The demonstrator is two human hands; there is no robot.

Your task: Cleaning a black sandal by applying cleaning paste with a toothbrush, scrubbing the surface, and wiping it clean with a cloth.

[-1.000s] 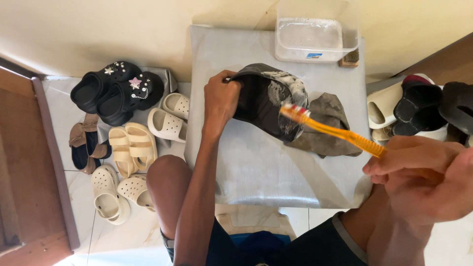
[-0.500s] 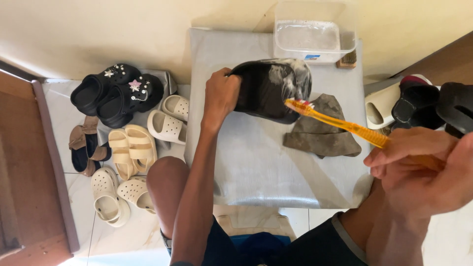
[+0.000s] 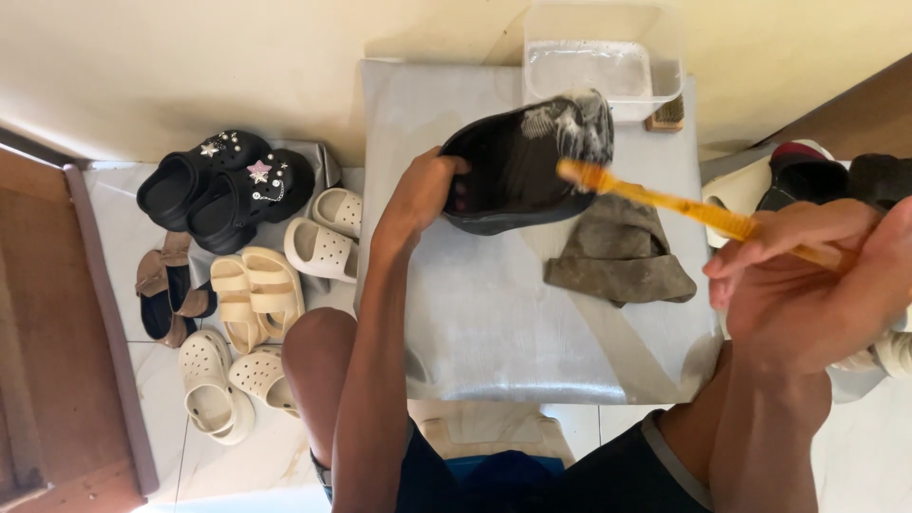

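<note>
My left hand (image 3: 423,195) grips the heel end of a black slip-on sandal (image 3: 518,171), tilted so its inside faces me, above a silver-covered table (image 3: 484,323). White foam covers the sandal's toe end. My right hand (image 3: 807,275) holds an orange toothbrush (image 3: 684,207) by its handle; the bristle end rests against the foamy toe. A crumpled grey-brown cloth (image 3: 617,252) lies on the table just below the sandal.
A clear plastic tub of soapy water (image 3: 598,66) stands at the table's far edge beside a small scrub brush (image 3: 668,114). On the floor at left lie black clogs (image 3: 223,185), white clogs (image 3: 323,233), beige sandals (image 3: 252,294) and brown sandals (image 3: 166,294). More footwear (image 3: 807,176) sits at right.
My left hand has turned the sandal so its opening faces up. The brush head moved up from the sandal's lower edge to its foamy toe, and my right hand rose slightly.
</note>
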